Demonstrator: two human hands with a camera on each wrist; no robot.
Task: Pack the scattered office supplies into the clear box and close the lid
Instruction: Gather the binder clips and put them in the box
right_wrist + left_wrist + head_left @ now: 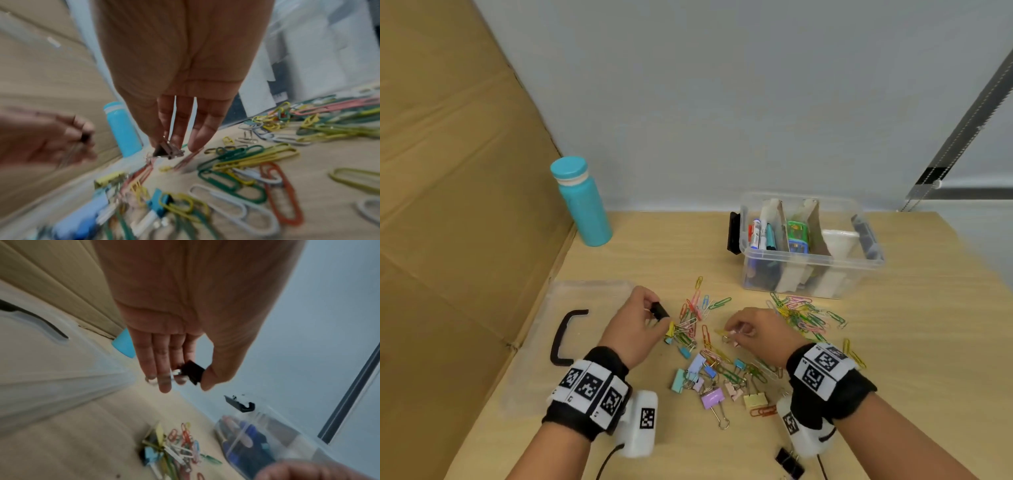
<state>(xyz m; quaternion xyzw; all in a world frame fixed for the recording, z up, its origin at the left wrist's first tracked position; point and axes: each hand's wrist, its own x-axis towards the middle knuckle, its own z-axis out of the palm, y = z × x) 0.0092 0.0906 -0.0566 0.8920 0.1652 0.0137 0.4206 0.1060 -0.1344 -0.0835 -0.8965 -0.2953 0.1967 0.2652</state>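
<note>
The clear box (815, 266) stands open at the back right of the table, with markers and cardboard dividers inside. Its lid (592, 294), with a black handle (565, 337), lies flat at the left. My left hand (654, 313) (185, 379) pinches a black binder clip (660, 311) (193, 372) above the left end of the scatter. My right hand (736, 334) (170, 144) pinches a small binder clip (166, 151) just over the table. Coloured paper clips (804, 313) (236, 162) and pastel binder clips (712, 380) lie between and in front of the hands.
A teal bottle (582, 202) stands at the back left beside a tall cardboard sheet (448, 205) that walls the left side. Another black binder clip (789, 460) lies near the front edge. A grey wall rises behind the table.
</note>
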